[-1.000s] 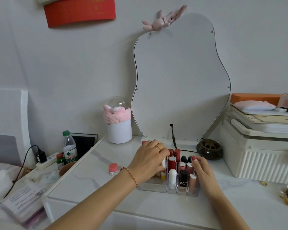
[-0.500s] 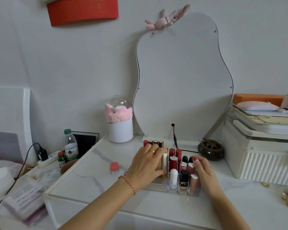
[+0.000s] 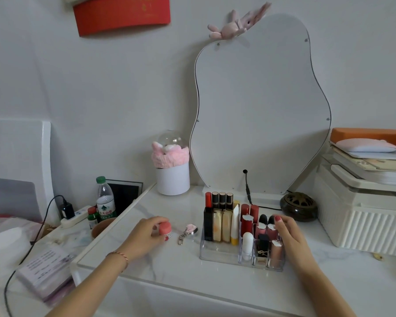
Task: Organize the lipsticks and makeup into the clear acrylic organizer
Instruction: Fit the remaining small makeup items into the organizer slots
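Note:
The clear acrylic organizer (image 3: 217,250) stands on the white marble table, filled with several upright lipsticks (image 3: 247,221) and tubes. My left hand (image 3: 142,239) is left of it and grips a small pink-lidded jar (image 3: 165,230) on the table. My right hand (image 3: 288,234) rests against the organizer's right side, fingers curved around the rightmost lipsticks there. A small pink keychain compact (image 3: 189,231) lies between the jar and the organizer.
A wavy mirror (image 3: 261,106) leans on the wall behind. A white pot with a pink headband (image 3: 172,177), a dark round burner (image 3: 298,206), a white ribbed box (image 3: 361,216), and a water bottle (image 3: 105,200) on the lower side table surround the spot.
My left hand left the organizer and moved left to the pink-lidded jar, uncovering the left compartment's lipsticks and the keychain compact. My right hand stayed at the organizer's right side.

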